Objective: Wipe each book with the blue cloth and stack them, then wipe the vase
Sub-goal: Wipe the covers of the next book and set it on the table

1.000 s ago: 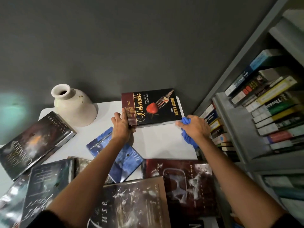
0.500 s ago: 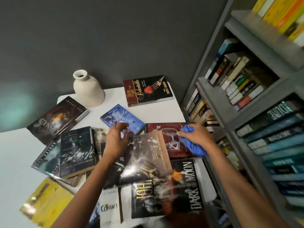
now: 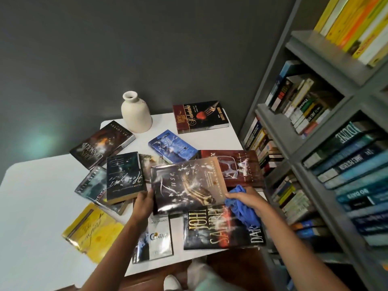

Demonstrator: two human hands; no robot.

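Note:
Several books lie scattered on a white table (image 3: 42, 198). My left hand (image 3: 144, 201) grips the left edge of the glossy dark book titled Fuse (image 3: 186, 183), which lies on top of other books. My right hand (image 3: 245, 199) holds the bunched blue cloth (image 3: 243, 208) at that book's right lower corner. The Delectable book (image 3: 199, 116) lies alone at the far right corner of the table. A cream vase (image 3: 135, 112) stands upright at the back, to its left.
A grey bookshelf (image 3: 310, 143) packed with books rises along the right side, close to the table edge. A yellow book (image 3: 92, 229) lies near the front left. Dark grey wall behind. Brown floor and feet show below the table's front edge.
Both hands left the Delectable book at the far corner and came back toward me. My left hand took hold of the Fuse book; the right hand carried the cloth along.

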